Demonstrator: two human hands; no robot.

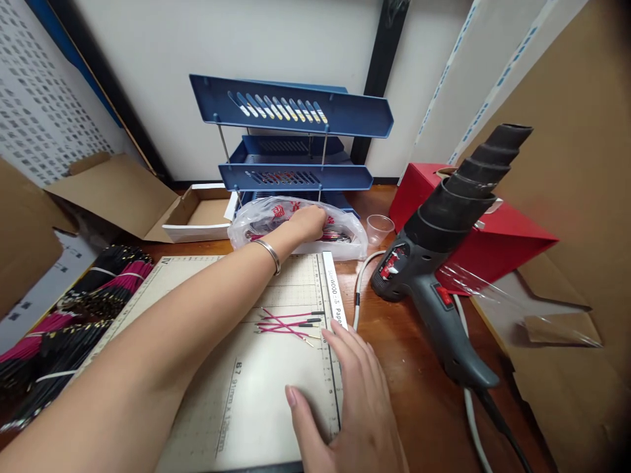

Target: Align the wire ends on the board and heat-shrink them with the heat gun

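Observation:
My left hand [311, 223] reaches across the board into a clear plastic bag [236, 230] with red print. Its fingers curl down among thin wires [338, 235] in the bag, and their tips are hidden, so I cannot make out what they hold. My right hand [352, 401] rests over the right edge of a cream paper trimmer board [266, 394], thumb and fingers spread, holding nothing. Just beyond its fingertips, several short magenta wires [283, 323] lie loosely crossed on the board, some with black sleeves and gold-coloured ends at the right.
A dark grey heat gun [434, 263] stands nozzle up at the right, by a red box [517, 230] and a small clear cup [380, 228]. Blue tiered trays [296, 177] stand behind the bag. At the left are an open cardboard box [202, 207] and bundled black and magenta wires [98, 295].

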